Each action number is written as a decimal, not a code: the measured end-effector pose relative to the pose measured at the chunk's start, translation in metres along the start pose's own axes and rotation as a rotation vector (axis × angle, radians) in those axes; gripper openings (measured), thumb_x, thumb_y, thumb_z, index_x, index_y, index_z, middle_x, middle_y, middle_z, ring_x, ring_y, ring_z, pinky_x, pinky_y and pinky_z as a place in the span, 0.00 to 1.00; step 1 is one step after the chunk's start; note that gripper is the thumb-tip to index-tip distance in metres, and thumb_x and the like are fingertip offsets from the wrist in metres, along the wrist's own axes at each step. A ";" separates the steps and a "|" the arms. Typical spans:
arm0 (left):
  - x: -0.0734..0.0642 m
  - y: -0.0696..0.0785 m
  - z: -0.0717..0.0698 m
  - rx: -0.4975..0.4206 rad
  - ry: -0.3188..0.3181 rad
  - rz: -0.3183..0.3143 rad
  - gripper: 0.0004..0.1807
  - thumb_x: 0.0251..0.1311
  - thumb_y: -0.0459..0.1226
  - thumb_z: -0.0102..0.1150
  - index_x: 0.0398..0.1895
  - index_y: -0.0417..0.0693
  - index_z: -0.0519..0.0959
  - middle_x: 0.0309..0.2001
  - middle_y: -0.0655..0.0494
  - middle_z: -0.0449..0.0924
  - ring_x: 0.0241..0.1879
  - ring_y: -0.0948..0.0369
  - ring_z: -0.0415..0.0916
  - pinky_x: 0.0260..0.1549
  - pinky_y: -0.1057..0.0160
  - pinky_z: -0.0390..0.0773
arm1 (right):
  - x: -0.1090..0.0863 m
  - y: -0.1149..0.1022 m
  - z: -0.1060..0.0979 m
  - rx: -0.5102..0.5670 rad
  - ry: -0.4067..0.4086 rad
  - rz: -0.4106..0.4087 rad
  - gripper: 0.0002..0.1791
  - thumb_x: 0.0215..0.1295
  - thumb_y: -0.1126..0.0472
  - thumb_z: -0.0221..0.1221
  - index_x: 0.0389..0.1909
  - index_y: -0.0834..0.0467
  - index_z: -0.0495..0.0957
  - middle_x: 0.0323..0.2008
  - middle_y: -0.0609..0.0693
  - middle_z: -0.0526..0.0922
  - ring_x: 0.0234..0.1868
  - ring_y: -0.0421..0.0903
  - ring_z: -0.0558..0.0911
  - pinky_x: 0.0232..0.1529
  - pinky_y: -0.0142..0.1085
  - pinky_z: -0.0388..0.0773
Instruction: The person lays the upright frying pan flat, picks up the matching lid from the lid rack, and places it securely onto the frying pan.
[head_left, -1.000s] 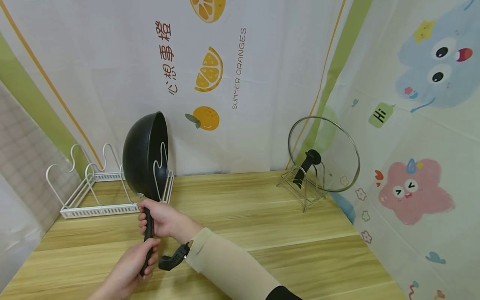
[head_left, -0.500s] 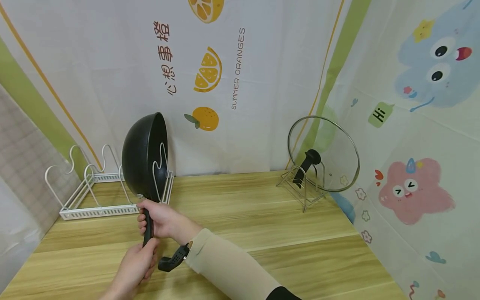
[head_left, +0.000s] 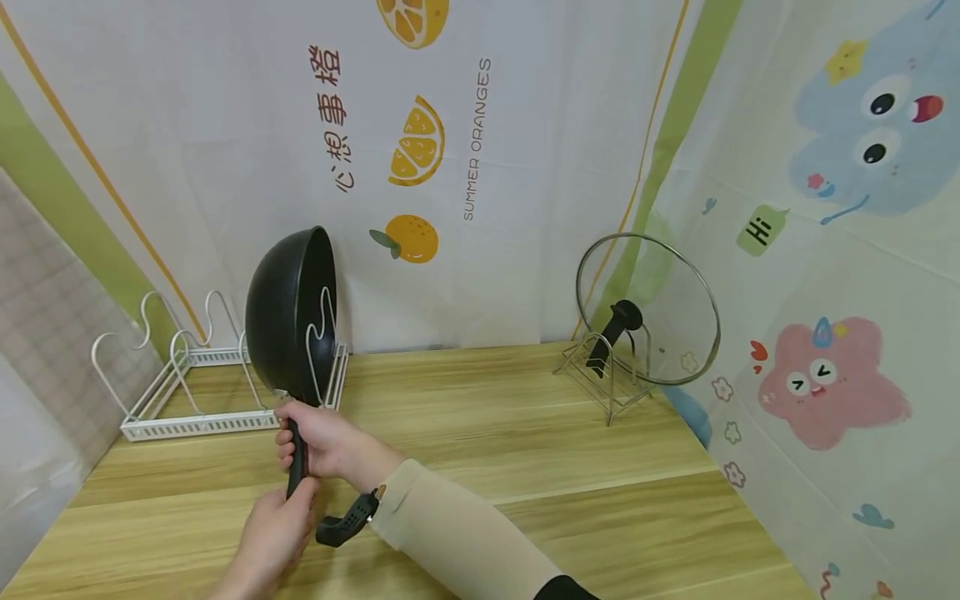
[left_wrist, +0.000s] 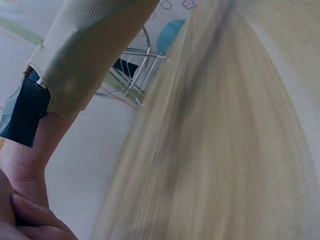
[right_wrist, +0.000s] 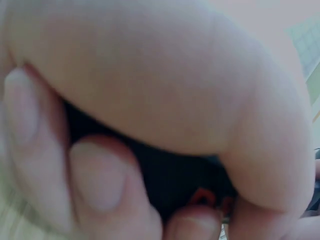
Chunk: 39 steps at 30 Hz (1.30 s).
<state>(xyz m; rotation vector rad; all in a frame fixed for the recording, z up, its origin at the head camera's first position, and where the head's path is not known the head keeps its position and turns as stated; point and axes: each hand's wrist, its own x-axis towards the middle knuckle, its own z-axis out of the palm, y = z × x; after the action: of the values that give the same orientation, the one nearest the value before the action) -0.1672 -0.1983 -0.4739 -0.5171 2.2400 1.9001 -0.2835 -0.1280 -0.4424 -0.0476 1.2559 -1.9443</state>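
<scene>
The left hand [head_left: 273, 533] has shifted to curl round the handle's [head_left: 297, 462] end, the right hand's [head_left: 324, 437] fingers gripping above: seemingly just a regrip, the wok [head_left: 277, 308] unmoved, on edge in the rack [head_left: 198, 425] at nine o'clock.

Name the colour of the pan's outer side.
The pan's outer side is black; the head view shows it best.

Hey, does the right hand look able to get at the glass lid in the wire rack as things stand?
Probably not now: the right hand is curled round the handle of the black pan. If freed, it likely could; only tabletop shows between it and the wire rack holding the glass lid.
</scene>
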 end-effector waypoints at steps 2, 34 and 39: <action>0.002 -0.001 0.000 0.049 0.023 0.015 0.27 0.80 0.46 0.48 0.16 0.56 0.65 0.13 0.64 0.61 0.12 0.64 0.58 0.12 0.65 0.62 | 0.001 0.001 0.000 0.001 0.004 -0.005 0.18 0.80 0.54 0.55 0.25 0.49 0.67 0.22 0.40 0.64 0.23 0.37 0.62 0.29 0.29 0.62; 0.002 -0.001 0.000 0.310 0.126 0.163 0.28 0.80 0.46 0.48 0.14 0.55 0.65 0.13 0.63 0.63 0.15 0.62 0.61 0.18 0.63 0.62 | 0.000 -0.002 0.002 0.001 -0.021 -0.001 0.20 0.78 0.57 0.52 0.22 0.49 0.64 0.20 0.39 0.61 0.20 0.35 0.59 0.26 0.26 0.59; 0.002 -0.002 -0.001 0.314 0.138 0.185 0.28 0.79 0.45 0.49 0.14 0.54 0.66 0.13 0.62 0.64 0.15 0.61 0.61 0.18 0.63 0.62 | 0.001 -0.002 0.002 0.000 -0.026 0.001 0.20 0.78 0.57 0.51 0.21 0.49 0.64 0.20 0.39 0.61 0.20 0.35 0.59 0.25 0.26 0.59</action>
<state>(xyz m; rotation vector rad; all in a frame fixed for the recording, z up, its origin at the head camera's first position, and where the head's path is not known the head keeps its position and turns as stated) -0.1682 -0.1998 -0.4766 -0.4159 2.6939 1.5815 -0.2844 -0.1293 -0.4400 -0.0724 1.2383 -1.9374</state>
